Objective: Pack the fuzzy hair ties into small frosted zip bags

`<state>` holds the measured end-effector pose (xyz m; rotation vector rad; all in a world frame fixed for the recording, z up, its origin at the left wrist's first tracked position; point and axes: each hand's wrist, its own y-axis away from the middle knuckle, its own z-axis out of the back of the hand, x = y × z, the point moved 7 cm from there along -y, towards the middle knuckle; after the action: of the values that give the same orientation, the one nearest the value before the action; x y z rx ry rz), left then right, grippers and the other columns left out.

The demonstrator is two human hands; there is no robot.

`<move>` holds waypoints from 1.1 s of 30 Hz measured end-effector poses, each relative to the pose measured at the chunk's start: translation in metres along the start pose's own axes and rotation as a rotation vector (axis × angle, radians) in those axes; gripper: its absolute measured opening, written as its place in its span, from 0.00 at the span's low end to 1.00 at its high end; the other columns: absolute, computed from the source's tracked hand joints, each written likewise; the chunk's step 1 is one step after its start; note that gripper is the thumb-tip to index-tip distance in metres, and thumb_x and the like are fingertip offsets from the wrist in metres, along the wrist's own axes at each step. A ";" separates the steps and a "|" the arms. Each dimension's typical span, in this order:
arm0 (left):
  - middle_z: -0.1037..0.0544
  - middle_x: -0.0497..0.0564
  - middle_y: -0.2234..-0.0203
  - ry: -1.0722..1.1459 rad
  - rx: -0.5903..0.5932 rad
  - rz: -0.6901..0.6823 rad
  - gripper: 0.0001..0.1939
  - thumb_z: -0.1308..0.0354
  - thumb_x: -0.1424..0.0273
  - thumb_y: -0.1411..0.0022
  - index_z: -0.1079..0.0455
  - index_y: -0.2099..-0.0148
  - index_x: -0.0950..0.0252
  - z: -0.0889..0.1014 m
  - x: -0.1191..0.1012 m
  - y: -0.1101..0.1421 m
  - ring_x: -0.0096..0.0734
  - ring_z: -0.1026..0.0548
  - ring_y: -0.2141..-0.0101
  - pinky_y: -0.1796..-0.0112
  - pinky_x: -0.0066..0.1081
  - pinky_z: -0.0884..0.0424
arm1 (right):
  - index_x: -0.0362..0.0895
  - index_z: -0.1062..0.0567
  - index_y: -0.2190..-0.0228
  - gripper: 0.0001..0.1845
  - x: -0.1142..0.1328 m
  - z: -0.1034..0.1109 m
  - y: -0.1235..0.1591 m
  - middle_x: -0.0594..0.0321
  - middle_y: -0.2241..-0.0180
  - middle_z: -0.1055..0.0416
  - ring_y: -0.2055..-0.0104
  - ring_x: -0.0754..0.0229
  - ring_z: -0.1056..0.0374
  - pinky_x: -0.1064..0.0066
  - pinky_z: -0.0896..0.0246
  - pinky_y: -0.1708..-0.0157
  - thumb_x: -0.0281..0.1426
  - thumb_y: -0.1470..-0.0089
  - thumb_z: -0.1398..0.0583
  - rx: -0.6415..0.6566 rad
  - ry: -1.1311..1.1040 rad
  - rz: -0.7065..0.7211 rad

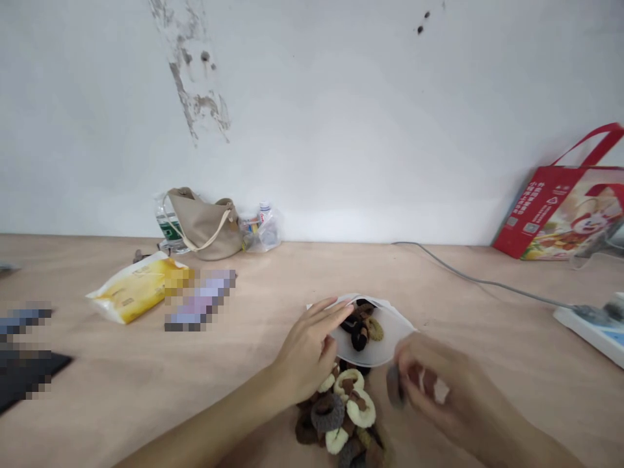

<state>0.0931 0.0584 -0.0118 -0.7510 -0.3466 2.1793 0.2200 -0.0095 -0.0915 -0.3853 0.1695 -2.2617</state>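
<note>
A translucent white plastic bag (383, 348) lies mouth toward me, with black, brown and olive fuzzy hair ties (359, 338) inside. My left hand (309, 351) rests at the bag's left side, fingers stretched across its mouth and thumb apart; whether it pinches the rim is hidden. Just right of the bag, my right hand (433, 383) is closed on a grey hair tie (394, 385), both blurred by motion. Below the bag's mouth sits a pile of cream, grey and brown hair ties (361, 408), partly behind my left hand.
A yellow-and-white packet (141, 289) and a pixelated phone-like object (202, 302) lie to the left. Against the wall stand a beige handbag (207, 227), a clear bag with a bottle (264, 227) and a red carrier bag (531, 208). A grey cable (468, 278) reaches a power strip (592, 331).
</note>
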 end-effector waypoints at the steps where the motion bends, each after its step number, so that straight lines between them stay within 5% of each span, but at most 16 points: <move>1: 0.31 0.49 0.46 0.002 0.002 0.000 0.32 0.56 0.85 0.50 0.37 0.42 0.62 0.000 0.000 0.000 0.35 0.38 0.43 0.44 0.41 0.38 | 0.48 0.28 0.69 0.12 0.001 0.003 -0.002 0.67 0.74 0.30 0.72 0.65 0.34 0.76 0.44 0.71 0.39 0.40 0.48 -0.001 -0.003 -0.003; 7: 0.30 0.50 0.47 -0.006 -0.011 -0.012 0.32 0.57 0.85 0.50 0.36 0.43 0.65 0.002 -0.001 -0.001 0.35 0.37 0.44 0.45 0.41 0.37 | 0.47 0.30 0.70 0.10 0.029 0.038 -0.014 0.67 0.72 0.29 0.71 0.66 0.34 0.78 0.45 0.71 0.37 0.40 0.47 0.001 -0.073 0.027; 15: 0.30 0.49 0.47 -0.004 -0.016 -0.015 0.33 0.57 0.86 0.51 0.37 0.43 0.63 0.002 -0.001 -0.001 0.34 0.36 0.44 0.45 0.40 0.37 | 0.46 0.34 0.74 0.12 0.044 0.024 -0.021 0.71 0.73 0.30 0.76 0.68 0.36 0.75 0.49 0.78 0.35 0.39 0.48 -0.030 0.029 0.090; 21: 0.31 0.48 0.46 -0.006 -0.011 -0.012 0.34 0.56 0.86 0.50 0.38 0.42 0.61 0.000 0.001 0.000 0.34 0.37 0.44 0.44 0.40 0.38 | 0.46 0.36 0.76 0.08 0.033 0.038 -0.015 0.73 0.77 0.32 0.80 0.69 0.39 0.76 0.53 0.81 0.26 0.49 0.42 -0.003 -0.042 0.020; 25: 0.31 0.49 0.46 -0.006 -0.001 -0.009 0.33 0.57 0.85 0.50 0.38 0.42 0.62 -0.001 0.002 0.000 0.35 0.38 0.43 0.44 0.41 0.38 | 0.46 0.35 0.75 0.07 0.021 0.071 -0.008 0.67 0.75 0.31 0.77 0.66 0.35 0.77 0.45 0.79 0.22 0.51 0.47 -0.260 -0.074 -0.100; 28: 0.31 0.49 0.46 0.000 -0.007 -0.018 0.33 0.57 0.85 0.50 0.38 0.42 0.63 -0.001 0.001 0.001 0.35 0.38 0.43 0.44 0.41 0.38 | 0.44 0.33 0.64 0.13 0.021 0.085 -0.004 0.56 0.60 0.29 0.63 0.62 0.30 0.74 0.37 0.66 0.19 0.48 0.51 -0.444 0.004 -0.110; 33: 0.31 0.47 0.46 -0.005 -0.008 -0.003 0.34 0.56 0.86 0.51 0.38 0.42 0.60 -0.001 0.001 0.000 0.34 0.37 0.44 0.45 0.41 0.37 | 0.47 0.32 0.61 0.14 0.035 0.051 -0.018 0.63 0.59 0.28 0.61 0.62 0.31 0.74 0.36 0.62 0.20 0.48 0.46 -0.212 -0.015 0.015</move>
<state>0.0933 0.0592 -0.0125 -0.7495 -0.3594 2.1783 0.2020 -0.0233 -0.0312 -0.5103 0.4056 -2.2316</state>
